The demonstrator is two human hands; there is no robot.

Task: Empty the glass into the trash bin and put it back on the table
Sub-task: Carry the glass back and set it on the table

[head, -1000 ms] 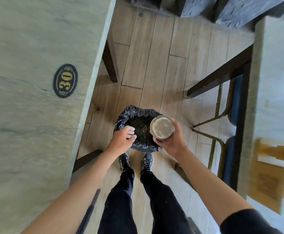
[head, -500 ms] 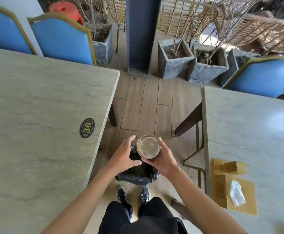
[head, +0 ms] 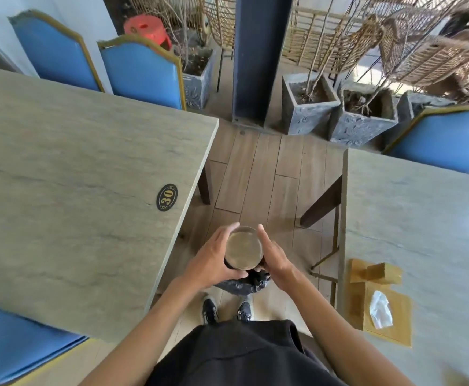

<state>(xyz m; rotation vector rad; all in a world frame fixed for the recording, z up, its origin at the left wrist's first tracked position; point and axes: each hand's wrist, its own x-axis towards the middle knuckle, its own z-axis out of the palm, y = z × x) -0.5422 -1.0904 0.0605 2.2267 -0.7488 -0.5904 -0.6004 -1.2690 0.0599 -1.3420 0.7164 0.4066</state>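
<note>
Both hands, left hand (head: 213, 263) and right hand (head: 276, 260), cup the glass (head: 243, 247) upright over the trash bin (head: 244, 285). Looks emptied, so you're on the return step: swing it to a counter (head: 88, 190) and set it down gently.

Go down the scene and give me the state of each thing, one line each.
glass: upright, mouth up, held between both hands above the bin.
left hand: cupped against the glass.
right hand: cupped against the glass.
trash bin: on the floor, black liner, mostly hidden by the hands.
number plate 30: flat on the left table.
white wrapper: crumpled, lying on the wooden board on the right table.
</note>
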